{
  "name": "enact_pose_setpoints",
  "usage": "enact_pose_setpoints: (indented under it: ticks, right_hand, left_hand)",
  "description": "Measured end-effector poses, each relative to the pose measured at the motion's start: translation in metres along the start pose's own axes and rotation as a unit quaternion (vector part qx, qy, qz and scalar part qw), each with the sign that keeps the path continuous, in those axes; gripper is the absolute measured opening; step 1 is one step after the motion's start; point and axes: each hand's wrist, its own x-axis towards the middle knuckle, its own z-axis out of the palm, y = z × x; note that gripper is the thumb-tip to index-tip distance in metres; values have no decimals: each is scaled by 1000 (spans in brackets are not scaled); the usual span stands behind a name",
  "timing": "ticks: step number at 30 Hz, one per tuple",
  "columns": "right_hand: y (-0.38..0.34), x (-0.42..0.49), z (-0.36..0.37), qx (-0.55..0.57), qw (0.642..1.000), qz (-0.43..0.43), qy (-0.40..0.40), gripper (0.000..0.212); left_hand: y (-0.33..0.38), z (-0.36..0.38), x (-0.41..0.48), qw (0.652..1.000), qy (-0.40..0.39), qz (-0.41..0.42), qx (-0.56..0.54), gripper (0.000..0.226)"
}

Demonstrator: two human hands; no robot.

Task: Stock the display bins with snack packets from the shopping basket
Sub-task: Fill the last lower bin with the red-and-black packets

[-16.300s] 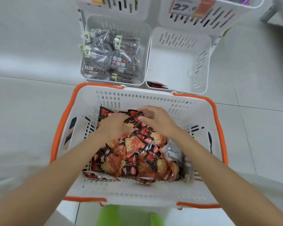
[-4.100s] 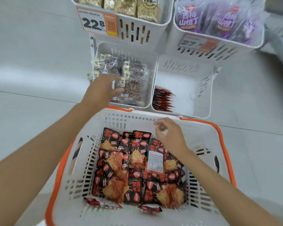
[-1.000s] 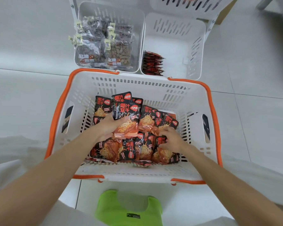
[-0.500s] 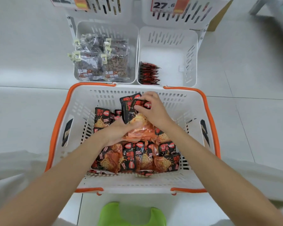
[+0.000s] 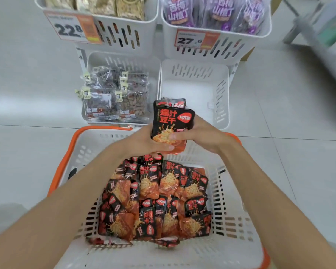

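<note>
My left hand (image 5: 142,141) and right hand (image 5: 206,133) both grip one upright stack of black-and-red snack packets (image 5: 172,121). The left hand's fingers are curled round the stack's lower left edge, with the thumb lying across its bottom. The right hand's fingers wrap the right edge, and its thumb presses on the front packet's face. Neither hand holds anything else.

The stack is raised over the far rim of the shopping basket (image 5: 65,152), in front of the near left corner of the lower right bin (image 5: 222,94). More packet tops show just behind the front packet. I cannot tell whether they belong to the held stack or already stand in that bin.

The white basket with its orange rim sits on the pale tiled floor (image 5: 27,94). It holds a loose heap of matching packets (image 5: 155,200) lying at mixed angles.

The lower left bin (image 5: 122,57) beside the lower right bin contains clear bags of nuts (image 5: 114,100) with yellow labels. Above it, the upper left bin (image 5: 124,35) carries a price tag reading 22.8 (image 5: 72,29). The upper right bin (image 5: 231,47) holds purple packs (image 5: 211,10) and a tag reading 27.6 (image 5: 194,39).
</note>
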Motion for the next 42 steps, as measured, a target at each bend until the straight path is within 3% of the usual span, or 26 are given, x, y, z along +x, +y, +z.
enact_pose_setpoints:
  ticks: [4,8,10,12,16,18,22,24,28,32,37,42]
  right_hand:
    - [-19,18,-40,-67,996,-18,54,49]
    - [-6,55,-78,-70,972,-86,206,42]
    - [10,75,-95,-93,946,-108,290,47]
    - [27,99,-110,-99,930,-123,332,48]
    - [69,160,-123,-170,937,-156,262,47]
    - [85,181,-123,-209,955,-132,165,52]
    - [77,184,-140,-157,985,64,-5,82]
    - [73,183,-143,-146,985,77,-48,91]
    - [78,195,-119,-141,989,28,-43,87]
    - [77,197,-129,-123,990,57,-41,103]
    - [78,193,-129,-187,982,11,-7,80]
    - [73,204,-125,-198,979,30,26,110]
  left_hand:
    - [23,-18,52,997,22,49,47,62]
    - [37,-25,108,979,149,129,61,82]
    - [31,-33,130,957,211,142,141,93]
    - [13,-41,144,952,206,114,197,106]
    - [-21,-40,159,965,141,76,209,123]
    - [-29,-36,163,967,130,81,204,127]
    - [-38,-35,161,974,107,65,189,128]
    - [-39,-34,160,975,106,59,189,128]
    - [-43,-32,162,975,113,74,175,126]
    - [-44,-32,162,981,122,50,145,122]
    - [-45,-33,162,982,117,52,140,119]
    - [-43,-32,160,981,119,52,145,118]
